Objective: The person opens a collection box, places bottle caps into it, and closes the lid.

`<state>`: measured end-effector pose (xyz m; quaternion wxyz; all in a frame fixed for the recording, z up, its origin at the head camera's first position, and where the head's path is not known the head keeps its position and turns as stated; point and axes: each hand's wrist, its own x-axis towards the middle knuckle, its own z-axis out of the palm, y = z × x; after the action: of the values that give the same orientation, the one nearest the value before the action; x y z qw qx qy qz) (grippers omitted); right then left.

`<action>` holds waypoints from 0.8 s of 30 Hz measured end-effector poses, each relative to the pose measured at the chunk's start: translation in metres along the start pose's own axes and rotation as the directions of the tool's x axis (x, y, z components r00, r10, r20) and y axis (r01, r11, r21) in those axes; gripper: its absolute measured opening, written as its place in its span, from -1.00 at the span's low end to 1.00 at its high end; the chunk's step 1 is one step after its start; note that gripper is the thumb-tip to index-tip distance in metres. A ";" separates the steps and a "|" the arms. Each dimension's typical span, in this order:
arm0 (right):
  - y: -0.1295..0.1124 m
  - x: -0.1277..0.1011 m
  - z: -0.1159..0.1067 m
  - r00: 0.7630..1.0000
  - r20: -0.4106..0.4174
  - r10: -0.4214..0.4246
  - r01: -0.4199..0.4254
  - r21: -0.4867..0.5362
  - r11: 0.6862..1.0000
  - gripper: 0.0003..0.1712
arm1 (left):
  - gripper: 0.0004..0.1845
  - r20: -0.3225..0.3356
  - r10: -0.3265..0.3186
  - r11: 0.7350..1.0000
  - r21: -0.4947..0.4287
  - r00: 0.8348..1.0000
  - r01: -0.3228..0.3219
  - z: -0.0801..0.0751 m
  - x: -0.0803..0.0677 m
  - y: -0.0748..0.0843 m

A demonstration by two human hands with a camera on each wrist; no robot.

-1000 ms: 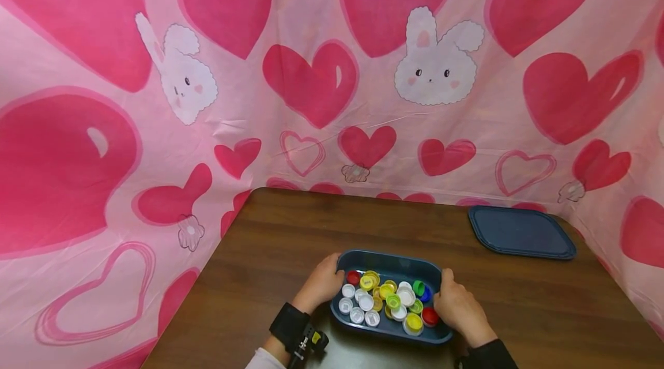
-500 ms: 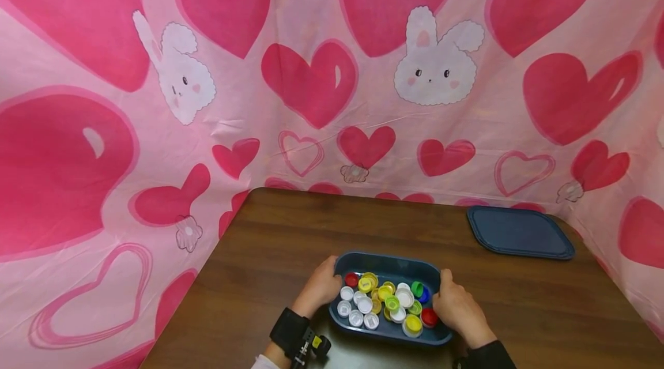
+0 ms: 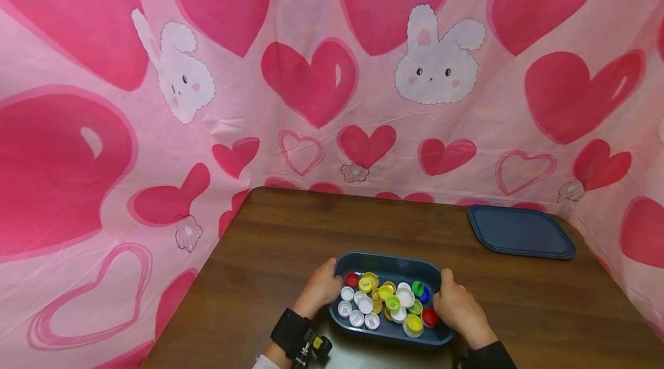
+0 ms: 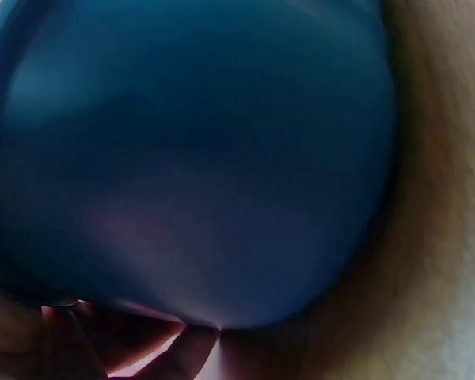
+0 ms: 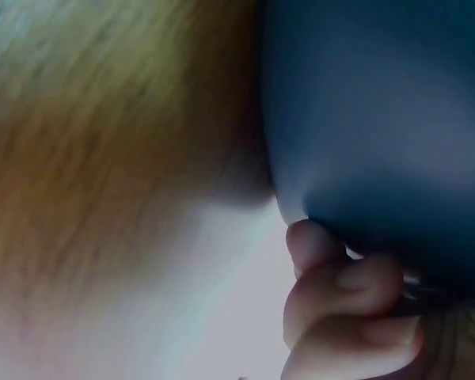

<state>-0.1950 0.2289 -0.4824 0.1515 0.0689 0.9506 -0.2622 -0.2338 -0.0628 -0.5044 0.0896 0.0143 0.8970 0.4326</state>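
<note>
In the head view, a dark blue oblong tub (image 3: 410, 268) sits near the front of the table, holding several plastic bottle caps. White caps (image 3: 365, 304) gather on its left side. Yellow caps (image 3: 413, 324), a lime green cap (image 3: 392, 302), a blue cap (image 3: 425, 294) and red caps (image 3: 429, 316) lie among the others. My left hand (image 3: 323, 286) grips the tub's left end, thumb at the rim. At the right end, my right hand (image 3: 459, 305) holds the rim likewise. Curled fingers (image 5: 344, 289) show under the tub's edge in the right wrist view; its outer wall (image 4: 190, 158) fills the left wrist view.
A flat dark blue lid or tray (image 3: 521, 232) lies at the back right of the brown wooden table (image 3: 290, 230). Pink cloth (image 3: 384, 109) with hearts and rabbits hangs behind the table and along both sides.
</note>
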 end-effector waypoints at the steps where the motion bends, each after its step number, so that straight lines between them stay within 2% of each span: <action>1: 0.000 0.000 0.000 1.000 -0.001 -0.002 0.002 0.000 1.000 -0.40 | -0.52 -0.001 0.007 1.000 0.006 1.000 -0.007 0.000 0.000 -0.001; 6: 0.002 0.000 0.002 1.000 -0.008 0.002 -0.002 0.003 1.000 -0.41 | -0.44 0.003 0.009 0.999 0.038 1.000 -0.009 0.002 -0.003 -0.002; 14: 0.007 0.003 0.003 1.000 -0.004 -0.022 0.022 0.023 0.999 -0.38 | -0.44 0.005 0.001 0.999 0.046 1.000 -0.001 0.002 -0.004 0.000; 19: 0.011 0.005 -0.004 0.997 0.005 -0.072 0.072 0.044 0.996 -0.13 | -0.44 0.011 -0.013 0.999 0.035 1.000 0.012 0.000 -0.004 0.003; 22: 0.015 0.006 -0.011 0.994 -0.035 -0.100 0.102 0.038 0.994 -0.08 | -0.45 0.016 -0.014 0.999 0.039 1.000 0.014 0.000 -0.003 0.004; 24: 0.020 0.009 -0.019 0.989 -0.085 -0.122 0.124 0.025 0.992 -0.16 | -0.45 0.014 -0.014 0.999 0.042 1.000 0.013 -0.001 -0.003 0.005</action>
<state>-0.2038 0.2559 -0.4796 0.0940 0.0233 0.9544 -0.2822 -0.2317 -0.0605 -0.4996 0.0986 0.0131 0.9053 0.4129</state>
